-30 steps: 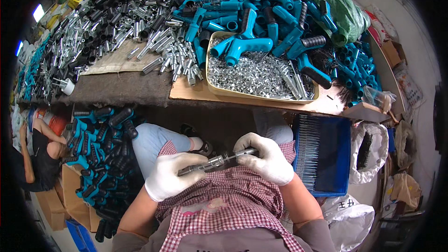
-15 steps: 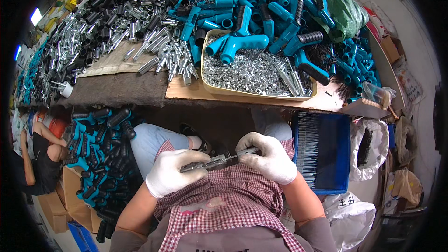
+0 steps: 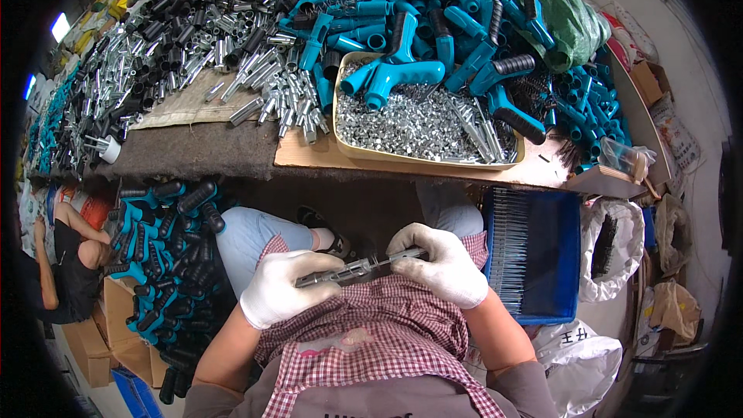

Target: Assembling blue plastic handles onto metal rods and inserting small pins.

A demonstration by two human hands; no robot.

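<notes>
My left hand (image 3: 285, 288), in a white glove, grips one end of a slim grey metal tool part (image 3: 357, 269) held level over my lap. At the part's other end, my right hand (image 3: 441, 263), also gloved in white, pinches it with the fingertips. Both hands are below the table edge, over a red checked apron (image 3: 371, 333). On the table above them stands a shallow tan tray (image 3: 350, 151) with small silver metal pieces and long pins, and two teal T-shaped handles (image 3: 391, 73) lie on it.
Heaps of teal handles (image 3: 433, 0), black grips (image 3: 193, 0) and silver tubes (image 3: 271, 85) cover the table. A blue bin (image 3: 542, 255) of thin rods stands at my right. A pile of teal and black handles (image 3: 159, 248) lies at my left, beside a seated person (image 3: 66, 255). White sacks (image 3: 611, 248) stand far right.
Both hands stay on the metal part in my lap, with only small shifts of the fingers. The view has tilted slightly.
</notes>
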